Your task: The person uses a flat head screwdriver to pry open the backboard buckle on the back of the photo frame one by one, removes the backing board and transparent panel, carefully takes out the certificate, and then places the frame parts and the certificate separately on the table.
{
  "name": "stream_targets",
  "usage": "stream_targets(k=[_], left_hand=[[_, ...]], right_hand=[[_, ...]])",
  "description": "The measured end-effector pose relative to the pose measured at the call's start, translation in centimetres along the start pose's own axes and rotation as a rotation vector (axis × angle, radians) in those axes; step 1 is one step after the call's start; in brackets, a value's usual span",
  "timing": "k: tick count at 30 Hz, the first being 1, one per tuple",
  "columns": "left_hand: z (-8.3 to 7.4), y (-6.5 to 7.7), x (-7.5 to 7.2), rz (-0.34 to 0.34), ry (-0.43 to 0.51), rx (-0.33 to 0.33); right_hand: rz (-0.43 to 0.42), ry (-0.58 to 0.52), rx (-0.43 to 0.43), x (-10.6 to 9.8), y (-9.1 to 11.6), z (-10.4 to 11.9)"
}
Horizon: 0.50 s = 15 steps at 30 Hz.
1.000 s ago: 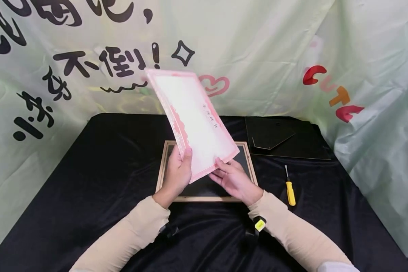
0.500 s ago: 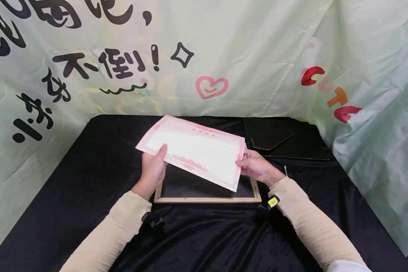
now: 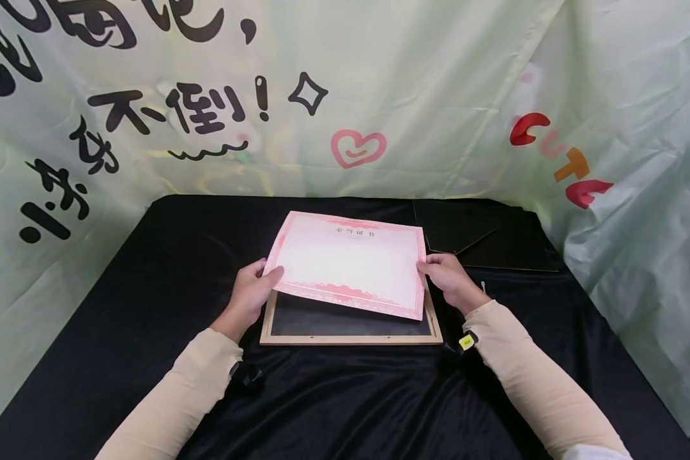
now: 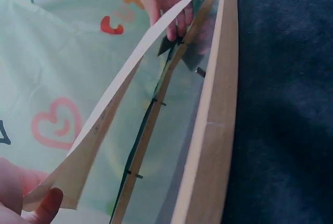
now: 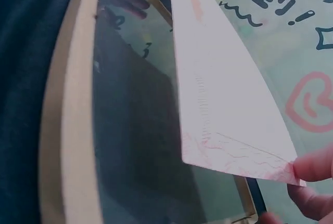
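Observation:
A white certificate [image 3: 347,262] with a pink border is held level above a wooden picture frame [image 3: 351,340]. My left hand [image 3: 248,294] pinches its left edge, thumb on top. At the opposite edge my right hand [image 3: 450,280] pinches it between thumb and fingers. Under the paper the frame lies flat, its pane [image 5: 140,130] glossy and reflecting a hand in the right wrist view. Small metal tabs stick out of the frame's inner edge in the left wrist view. The certificate [image 4: 104,115] bows slightly between the two hands and hides the frame's far part.
A black backing board [image 3: 494,239] with a fold-out stand lies at the back right of the black-covered table [image 3: 121,345]. A screwdriver shaft [image 3: 483,289] shows beside my right wrist, the rest hidden. A printed cloth [image 3: 437,96] hangs behind.
The certificate has turned from upright and slanted to landscape, and come down over the frame. My hands have moved apart to its left and right edges.

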<state>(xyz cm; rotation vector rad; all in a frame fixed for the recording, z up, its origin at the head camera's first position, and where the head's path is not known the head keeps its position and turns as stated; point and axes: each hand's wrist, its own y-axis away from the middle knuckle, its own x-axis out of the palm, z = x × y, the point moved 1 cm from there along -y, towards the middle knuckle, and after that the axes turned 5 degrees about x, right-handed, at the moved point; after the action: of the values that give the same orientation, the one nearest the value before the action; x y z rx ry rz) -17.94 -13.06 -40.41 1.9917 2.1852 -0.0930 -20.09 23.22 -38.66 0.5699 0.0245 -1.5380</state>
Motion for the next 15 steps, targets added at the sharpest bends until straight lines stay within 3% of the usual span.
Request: stream_targets(k=[9, 15], left_hand=[[0.6, 0.2, 0.5, 0.022, 0.035, -0.036], [0.6, 1.1, 0.0, 0.037, 0.009, -0.056]], right_hand=[[0.06, -0.126, 0.018, 0.1, 0.8, -0.4], [0.085, -0.094, 0.04, 0.2, 1.5, -0.4]])
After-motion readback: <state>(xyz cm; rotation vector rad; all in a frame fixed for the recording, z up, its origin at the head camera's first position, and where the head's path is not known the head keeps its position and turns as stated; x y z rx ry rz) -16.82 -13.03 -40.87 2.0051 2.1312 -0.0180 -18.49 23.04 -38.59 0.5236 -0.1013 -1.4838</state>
